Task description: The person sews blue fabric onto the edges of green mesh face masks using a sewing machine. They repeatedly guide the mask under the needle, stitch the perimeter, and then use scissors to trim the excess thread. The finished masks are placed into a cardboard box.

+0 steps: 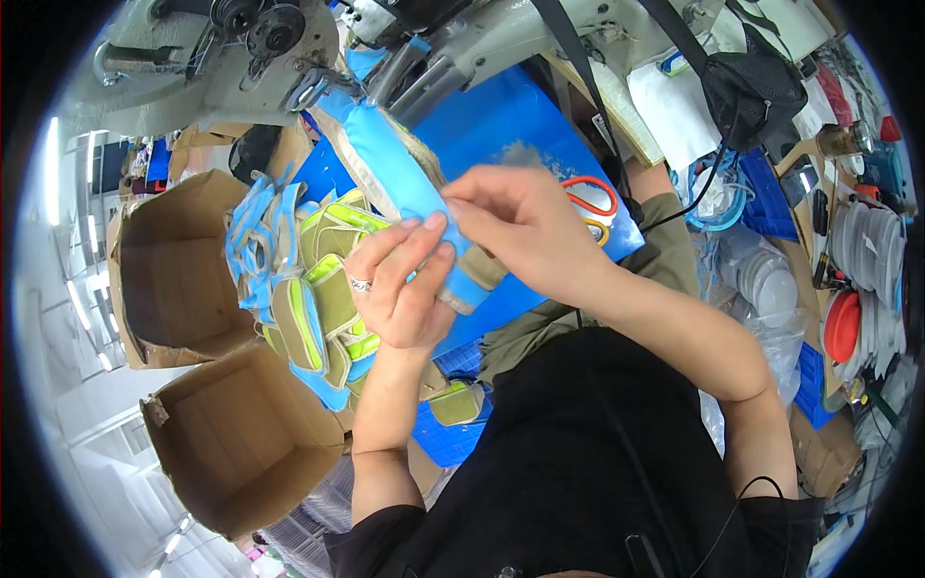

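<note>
A light-blue fabric strip with beige edging (381, 149) runs down from the sewing machine (414, 82) toward me. My left hand (400, 284), a ring on one finger, presses and grips the strip's near part from the left. Thumb and fingertips of my right hand (520, 222) pinch its right edge, close to the left fingertips. A tan patch (482, 268) shows on the strip's near end, below my right hand. Left of my hands lies a heap of olive, lime-trimmed fabric pieces (328, 279).
Red-handled scissors (595, 196) lie on the blue work surface (501, 116) at right. Two open cardboard boxes, one farther (178, 279) and one nearer (241, 433), stand left. A bundle of blue strips (260, 241) borders the heap. A black pouch (756, 87) hangs at upper right.
</note>
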`<state>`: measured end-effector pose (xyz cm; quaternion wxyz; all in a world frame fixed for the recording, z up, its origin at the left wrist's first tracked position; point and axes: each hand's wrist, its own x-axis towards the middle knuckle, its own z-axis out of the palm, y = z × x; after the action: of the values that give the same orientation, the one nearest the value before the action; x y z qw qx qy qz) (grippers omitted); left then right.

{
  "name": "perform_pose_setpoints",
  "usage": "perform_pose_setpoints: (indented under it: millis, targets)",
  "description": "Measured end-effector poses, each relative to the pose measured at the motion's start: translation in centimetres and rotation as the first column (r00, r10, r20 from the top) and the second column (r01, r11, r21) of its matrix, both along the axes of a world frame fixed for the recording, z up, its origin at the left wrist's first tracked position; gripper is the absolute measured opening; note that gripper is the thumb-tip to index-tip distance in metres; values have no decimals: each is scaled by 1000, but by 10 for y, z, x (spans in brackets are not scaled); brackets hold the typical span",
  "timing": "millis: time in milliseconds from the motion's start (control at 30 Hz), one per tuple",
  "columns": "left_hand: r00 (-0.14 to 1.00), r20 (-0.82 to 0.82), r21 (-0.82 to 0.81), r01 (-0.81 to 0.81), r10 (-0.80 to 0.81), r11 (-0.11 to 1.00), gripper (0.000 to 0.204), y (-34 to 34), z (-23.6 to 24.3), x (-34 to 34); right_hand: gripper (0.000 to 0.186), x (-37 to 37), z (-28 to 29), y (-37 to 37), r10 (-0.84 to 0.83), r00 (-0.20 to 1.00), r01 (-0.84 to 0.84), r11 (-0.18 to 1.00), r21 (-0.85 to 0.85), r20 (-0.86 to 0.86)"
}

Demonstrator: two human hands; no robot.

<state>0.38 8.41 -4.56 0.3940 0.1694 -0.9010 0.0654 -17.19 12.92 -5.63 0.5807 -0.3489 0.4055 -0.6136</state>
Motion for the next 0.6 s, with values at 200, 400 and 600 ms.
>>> perform_pose_setpoints:
  millis: [200, 400, 600]
  targets:
    - [999, -53, 72, -7, 11, 997, 17, 2, -2, -3, 16, -3, -8, 22, 44, 998, -42, 999, -28, 55]
    - [989, -100, -34, -117, 114, 992, 17, -30, 17, -17, 15, -2, 6, 24, 30, 987, -32, 999, 13, 155]
    - [999, -36, -72, -24, 21, 997, 22, -79, 36, -10, 10, -1, 28, 16, 151, 979, -143, 988, -65, 140]
